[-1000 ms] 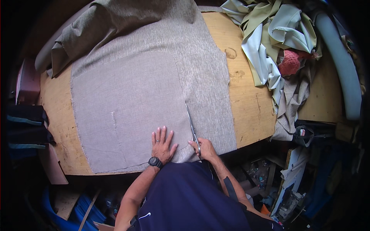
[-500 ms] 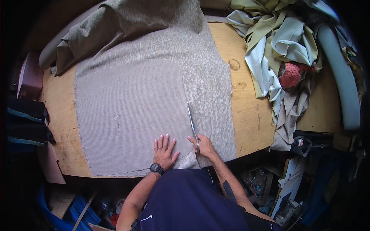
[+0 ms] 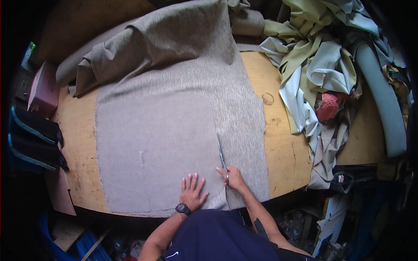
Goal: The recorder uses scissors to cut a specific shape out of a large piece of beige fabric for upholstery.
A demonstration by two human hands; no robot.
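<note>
A rounded grey-mauve fabric piece (image 3: 152, 130) lies flat over a larger length of grey-brown woven fabric (image 3: 239, 126). My left hand (image 3: 191, 193) rests palm down near the piece's lower right, fingers spread. It has a ring and, at the wrist, a black watch. My right hand (image 3: 233, 177) grips long metal scissors (image 3: 221, 153) by the handles. Their blades point away from me along the right edge of the piece. Near the front edge of the table, a slit in the larger fabric runs up to the scissors, just below my right hand.
Grey-brown fabric is bunched across the back of the wooden table (image 3: 287, 152). Pale and olive material scraps (image 3: 300, 65) heap at the right, with a red netted bundle (image 3: 328, 105) among them. A long grey padded roll (image 3: 383, 104) lies beyond. Dark blue-edged pieces (image 3: 35, 143) stand at the left edge.
The view has tilted, so the whole scene sits lower in the picture. Both hands and the scissors keep about the same places on the fabric.
</note>
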